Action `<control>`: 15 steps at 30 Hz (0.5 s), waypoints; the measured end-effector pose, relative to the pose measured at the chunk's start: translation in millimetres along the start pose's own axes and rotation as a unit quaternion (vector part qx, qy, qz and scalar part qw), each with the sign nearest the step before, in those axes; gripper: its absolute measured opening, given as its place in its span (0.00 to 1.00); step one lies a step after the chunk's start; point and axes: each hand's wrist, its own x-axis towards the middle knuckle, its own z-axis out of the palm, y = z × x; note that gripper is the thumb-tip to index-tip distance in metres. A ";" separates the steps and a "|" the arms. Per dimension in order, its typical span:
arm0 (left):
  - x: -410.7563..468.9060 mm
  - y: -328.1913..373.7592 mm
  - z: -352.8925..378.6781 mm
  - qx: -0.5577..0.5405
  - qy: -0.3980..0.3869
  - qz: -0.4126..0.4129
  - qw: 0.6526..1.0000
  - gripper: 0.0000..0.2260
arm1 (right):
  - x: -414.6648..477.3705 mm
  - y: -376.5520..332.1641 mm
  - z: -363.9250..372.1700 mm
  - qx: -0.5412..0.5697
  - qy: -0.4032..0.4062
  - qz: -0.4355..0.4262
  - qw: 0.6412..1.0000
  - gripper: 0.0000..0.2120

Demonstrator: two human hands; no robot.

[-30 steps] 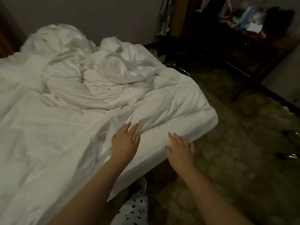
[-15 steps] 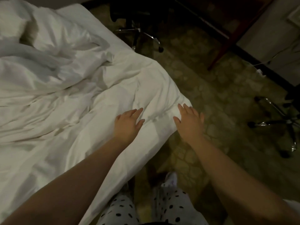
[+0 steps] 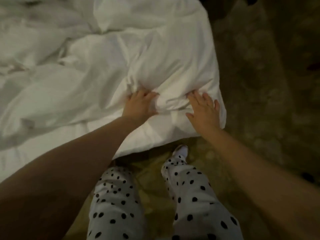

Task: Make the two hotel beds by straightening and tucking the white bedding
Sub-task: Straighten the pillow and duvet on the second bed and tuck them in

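**Condition.** The white bedding lies rumpled, with deep folds and heaped ridges running up and away from its near corner. That corner overhangs the patterned carpet. The picture is dim and slightly blurred, so I cannot tell which layer is which.

**Hands.** The left hand sits just inward of the corner, fingers curled into the cloth with a bunch of fabric gathered against the thumb. The right hand lies flat on the cloth beside the corner, fingers spread wide and holding nothing. A puckered ridge stands between the two hands.

**Position.** The person stands directly below the corner. Their spotted trousers and one foot are close under the overhang.

**Assessment.** The step in hand appears to be squaring this corner. Nothing here looks tucked, and the second bed is out of view, so the task is judged to be at an early stage.

**Risks.**
- A pull from the left hand alone would likely drag the bunch toward the corner and tighten the ridge rather than flatten it, because the right hand pins the cloth.
- If the right hand lifts too early, the overhang may slide off the corner onto the carpet.
- The heaps farther from the corner are untouched. Tensioning only here may skew the cover across the bed.
- The foot under the overhang could trap the hanging edge during a tuck.
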 end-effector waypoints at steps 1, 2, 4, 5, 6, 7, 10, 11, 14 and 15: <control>7.0 5.1 4.0 -0.012 0.032 -0.019 0.999 0.21 | 11.9 7.7 4.7 0.001 0.022 -0.027 0.999 0.27; 12.4 9.7 6.8 -0.021 0.055 -0.033 0.998 0.17 | 21.9 12.8 7.1 0.016 0.057 -0.050 0.997 0.22; 18.7 16.4 7.1 -0.053 0.062 -0.061 0.995 0.14 | 36.8 17.3 2.7 0.058 0.094 -0.060 0.992 0.15; 17.3 19.5 5.3 -0.066 0.051 -0.078 0.993 0.14 | 40.8 19.3 -0.9 0.064 0.086 -0.059 0.993 0.15; 14.0 22.8 3.1 -0.069 0.036 -0.091 0.993 0.14 | 42.3 22.3 -4.9 0.062 0.075 -0.064 0.993 0.16; 8.8 28.0 0.6 -0.059 0.016 -0.098 0.993 0.15 | 41.3 26.5 -9.8 0.056 0.071 -0.077 0.993 0.16; -16.9 58.7 -2.7 -0.026 -0.055 -0.087 0.994 0.19 | 20.4 52.6 -24.2 0.006 0.036 -0.124 0.992 0.17; -27.2 73.3 0.6 -0.029 -0.069 -0.076 0.994 0.19 | 9.2 66.3 -25.4 -0.008 0.011 -0.132 0.991 0.16; -59.7 117.9 25.9 -0.082 -0.093 -0.064 0.990 0.19 | -33.9 103.4 -23.8 0.006 -0.003 -0.132 0.991 0.13; -70.4 131.8 35.3 -0.093 -0.099 -0.058 0.989 0.18 | -46.7 114.8 -21.5 0.031 0.024 -0.136 0.990 0.12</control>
